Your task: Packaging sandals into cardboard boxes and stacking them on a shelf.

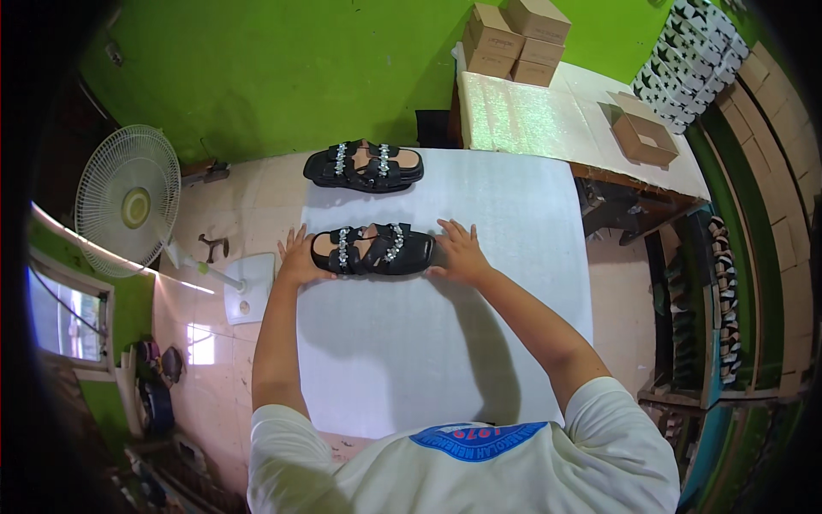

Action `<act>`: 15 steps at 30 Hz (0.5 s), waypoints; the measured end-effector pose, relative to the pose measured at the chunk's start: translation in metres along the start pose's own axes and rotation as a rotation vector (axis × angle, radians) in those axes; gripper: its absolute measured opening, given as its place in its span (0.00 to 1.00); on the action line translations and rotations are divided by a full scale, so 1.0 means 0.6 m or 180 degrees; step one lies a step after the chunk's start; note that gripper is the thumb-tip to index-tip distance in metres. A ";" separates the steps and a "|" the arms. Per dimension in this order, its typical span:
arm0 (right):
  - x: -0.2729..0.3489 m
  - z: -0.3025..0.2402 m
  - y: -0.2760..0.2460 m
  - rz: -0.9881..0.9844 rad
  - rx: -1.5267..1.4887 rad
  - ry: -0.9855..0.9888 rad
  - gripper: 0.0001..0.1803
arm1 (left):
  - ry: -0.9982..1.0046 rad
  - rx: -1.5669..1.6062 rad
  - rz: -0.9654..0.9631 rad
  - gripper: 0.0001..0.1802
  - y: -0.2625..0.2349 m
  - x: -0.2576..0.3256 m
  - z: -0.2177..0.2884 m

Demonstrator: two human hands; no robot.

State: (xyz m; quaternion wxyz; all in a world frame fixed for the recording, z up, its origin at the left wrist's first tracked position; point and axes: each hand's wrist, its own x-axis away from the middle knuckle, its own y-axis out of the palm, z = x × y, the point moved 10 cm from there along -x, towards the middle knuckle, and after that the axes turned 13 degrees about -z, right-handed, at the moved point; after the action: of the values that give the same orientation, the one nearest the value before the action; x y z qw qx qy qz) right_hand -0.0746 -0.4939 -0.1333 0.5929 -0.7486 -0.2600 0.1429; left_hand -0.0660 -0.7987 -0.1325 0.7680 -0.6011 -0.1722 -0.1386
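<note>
Footwear point(373, 256), black with gem-studded straps, lies on the white table point(539, 265) between left hand point(299, 260) and right hand point(463, 256), 2 open hands, fingers spread, neither closed around it; palm contact is hard to make out.

Bright green wall point(282, 77) right across the back here, pale glossy floor tiles point(193, 300) gleaming below! Over left, a light-framed window point(68, 317) glows, and a white patch of light point(201, 344) blazes on the tiles. Centre stage, the white-covered counter point(377, 360); beyond, a side table point(514, 111); far right, shelving point(676, 397)!
</note>
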 end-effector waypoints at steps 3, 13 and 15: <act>0.021 -0.004 -0.015 0.0078 -0.0340 0.0015 0.43 | 0.0006 -0.0373 0.0179 0.59 0.002 0.028 0.027; 0.236 0.102 -0.082 0.0520 -0.0144 -0.0388 0.45 | 0.0608 -0.0839 0.1723 0.51 0.039 0.241 0.272; 0.310 0.145 -0.109 0.0607 -0.0153 -0.0386 0.45 | 0.0661 -0.0868 0.1878 0.52 0.042 0.288 0.347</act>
State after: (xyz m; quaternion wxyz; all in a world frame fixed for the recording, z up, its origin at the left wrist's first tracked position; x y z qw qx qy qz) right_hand 0.0191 -0.3087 -0.0748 0.5417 -0.7740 -0.2263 0.2374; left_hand 0.0800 -0.5913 -0.0347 0.7009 -0.7049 0.1084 0.0073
